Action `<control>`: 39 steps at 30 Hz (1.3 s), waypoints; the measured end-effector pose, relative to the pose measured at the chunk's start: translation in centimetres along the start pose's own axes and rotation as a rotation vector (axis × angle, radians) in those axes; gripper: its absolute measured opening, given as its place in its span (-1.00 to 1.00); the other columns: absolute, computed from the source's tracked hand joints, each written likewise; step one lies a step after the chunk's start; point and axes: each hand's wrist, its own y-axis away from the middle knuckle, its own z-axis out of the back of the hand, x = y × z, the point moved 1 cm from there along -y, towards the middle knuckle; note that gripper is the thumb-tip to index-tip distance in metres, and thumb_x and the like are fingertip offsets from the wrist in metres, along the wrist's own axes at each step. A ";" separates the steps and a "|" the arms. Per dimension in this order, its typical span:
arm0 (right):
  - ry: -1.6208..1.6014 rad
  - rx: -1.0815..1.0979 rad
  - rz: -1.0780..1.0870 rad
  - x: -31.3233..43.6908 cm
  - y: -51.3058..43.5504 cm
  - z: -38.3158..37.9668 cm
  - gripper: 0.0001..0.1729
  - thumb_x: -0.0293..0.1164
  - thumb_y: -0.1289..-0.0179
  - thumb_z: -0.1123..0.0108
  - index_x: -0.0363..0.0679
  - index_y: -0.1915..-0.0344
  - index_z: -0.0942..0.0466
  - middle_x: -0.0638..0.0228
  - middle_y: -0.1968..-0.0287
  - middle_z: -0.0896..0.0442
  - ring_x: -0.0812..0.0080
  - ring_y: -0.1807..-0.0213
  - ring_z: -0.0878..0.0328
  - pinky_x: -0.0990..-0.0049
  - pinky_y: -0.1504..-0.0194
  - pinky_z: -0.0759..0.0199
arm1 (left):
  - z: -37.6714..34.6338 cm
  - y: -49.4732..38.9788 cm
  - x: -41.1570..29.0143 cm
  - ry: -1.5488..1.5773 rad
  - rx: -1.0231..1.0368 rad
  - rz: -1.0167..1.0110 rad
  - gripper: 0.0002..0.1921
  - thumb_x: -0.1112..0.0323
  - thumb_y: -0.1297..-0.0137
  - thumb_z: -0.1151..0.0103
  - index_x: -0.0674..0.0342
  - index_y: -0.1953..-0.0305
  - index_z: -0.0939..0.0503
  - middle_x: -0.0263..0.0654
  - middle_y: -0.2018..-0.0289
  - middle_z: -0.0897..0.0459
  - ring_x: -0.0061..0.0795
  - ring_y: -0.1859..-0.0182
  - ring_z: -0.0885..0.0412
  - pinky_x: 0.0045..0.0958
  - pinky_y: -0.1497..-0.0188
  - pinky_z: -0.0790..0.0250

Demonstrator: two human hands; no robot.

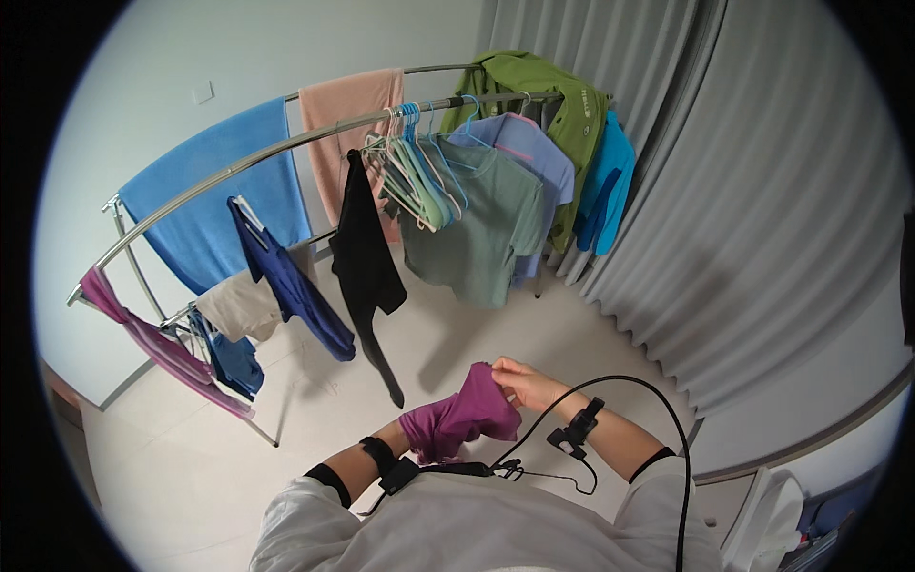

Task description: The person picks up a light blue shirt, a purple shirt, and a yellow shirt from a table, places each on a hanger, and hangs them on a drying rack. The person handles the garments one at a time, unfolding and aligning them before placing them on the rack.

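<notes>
A purple garment (465, 418) is bunched up in front of my chest, above the floor. The fingers of my right hand (530, 386) pinch its upper right edge. My left forearm (389, 437) runs into the cloth from the left, and the fabric covers the left hand, so its fingers cannot be seen. Straight ahead stands a metal drying rack (236, 168) with clothes on it. Nearest to the purple garment on the rack are a hanging black garment (364, 250) and a dark blue garment (300, 293).
Several empty hangers (422, 189) cluster beside a grey-green T-shirt (479, 207). A blue towel (214, 207) and a pink towel (350, 136) drape over the rear rail. Grey curtains (779, 214) line the right. A black cable (675, 429) loops past my right arm.
</notes>
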 end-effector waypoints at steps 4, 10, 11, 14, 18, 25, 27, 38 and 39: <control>0.003 -0.010 -0.061 2.1 -2.9 2.5 -0.78 -0.11 -0.48 0.00 0.05 0.10 -0.32 0.60 0.19 -0.40 0.62 0.20 -0.44 0.54 0.32 -0.39 | 3.6 -3.4 -0.6 0.044 -0.218 -0.185 -0.63 0.43 -0.18 -0.29 0.18 -0.02 -0.48 -0.41 0.12 -0.59 -0.58 0.06 -0.47 -0.49 -0.11 -0.32; -0.003 0.078 -0.127 3.8 -7.0 5.6 -0.80 -0.17 -0.47 -0.03 0.03 0.06 -0.33 0.59 0.19 -0.39 0.63 0.22 -0.44 0.52 0.33 -0.43 | 9.1 -6.7 -0.4 -0.393 -0.079 0.035 -0.70 0.23 -0.21 -0.30 0.19 0.10 -0.50 -0.25 0.18 -0.61 -0.38 0.08 -0.52 -0.44 -0.06 -0.32; 0.007 0.075 -0.167 3.8 -7.5 5.9 -0.79 -0.18 -0.47 -0.03 0.02 0.05 -0.32 0.58 0.18 -0.39 0.64 0.21 -0.44 0.51 0.32 -0.45 | 9.6 -7.0 -0.6 -0.658 -0.016 -0.013 -0.67 0.20 -0.21 -0.31 0.19 0.09 -0.49 -0.24 0.21 -0.60 -0.36 0.09 -0.52 -0.45 -0.04 -0.32; -0.006 0.146 -0.124 4.6 -9.2 6.6 -0.78 -0.23 -0.47 -0.04 -0.03 0.02 -0.32 0.54 0.15 -0.38 0.63 0.20 -0.44 0.45 0.27 -0.51 | 10.3 -7.6 -1.8 -0.699 -0.245 -0.196 -0.70 0.25 -0.19 -0.32 0.18 0.13 -0.49 -0.36 0.37 -0.56 -0.50 0.22 -0.53 -0.45 0.11 -0.37; -0.014 0.275 -0.138 5.8 -10.8 7.0 -0.77 -0.31 -0.46 -0.04 -0.11 -0.02 -0.35 0.48 0.11 -0.38 0.57 0.10 -0.47 0.40 0.14 -0.54 | 11.3 -8.1 -3.2 -0.044 -0.321 0.123 -0.69 0.35 -0.10 -0.37 0.17 0.14 -0.51 -0.44 0.40 -0.59 -0.65 0.36 -0.49 -0.59 0.30 -0.39; 0.228 0.530 -0.246 7.2 -14.8 9.5 -0.67 -0.42 -0.41 -0.02 -0.24 -0.12 -0.48 0.53 -0.18 -0.27 0.52 -0.19 -0.35 0.33 -0.11 -0.43 | 12.2 -9.0 -5.8 -0.454 -0.450 -0.161 -0.82 0.39 -0.13 -0.24 0.13 0.22 -0.52 -0.43 0.17 -0.61 -0.43 0.14 -0.55 -0.49 0.12 -0.33; 0.361 0.637 -0.218 8.0 -15.8 10.7 -0.66 -0.38 -0.37 -0.08 -0.26 -0.09 -0.53 0.40 -0.26 -0.30 0.49 -0.18 -0.40 0.40 -0.10 -0.45 | 12.1 -8.3 -7.0 -0.988 -0.534 -0.114 -0.84 0.38 -0.03 -0.26 0.09 0.31 -0.54 -0.39 0.25 -0.59 -0.35 0.19 -0.54 -0.43 0.13 -0.34; 0.297 0.022 0.322 25.8 -25.4 21.9 -0.89 -0.37 -0.30 -0.18 -0.16 0.28 -0.51 0.48 0.45 -0.56 0.70 0.53 -0.41 0.68 0.55 -0.28 | 7.0 -7.5 -11.9 0.309 -0.821 0.068 -0.89 0.38 -0.19 -0.10 0.26 0.37 -0.59 -0.32 0.52 -0.59 -0.48 0.47 -0.58 -0.51 0.40 -0.42; 0.252 0.003 0.364 27.4 -26.6 22.2 -0.90 -0.38 -0.31 -0.17 -0.15 0.29 -0.51 0.49 0.46 -0.56 0.71 0.53 -0.40 0.69 0.55 -0.26 | 6.4 -7.6 -11.6 0.416 -0.824 0.094 -0.87 0.37 -0.21 -0.07 0.26 0.36 -0.60 -0.33 0.51 -0.59 -0.49 0.47 -0.57 -0.50 0.40 -0.42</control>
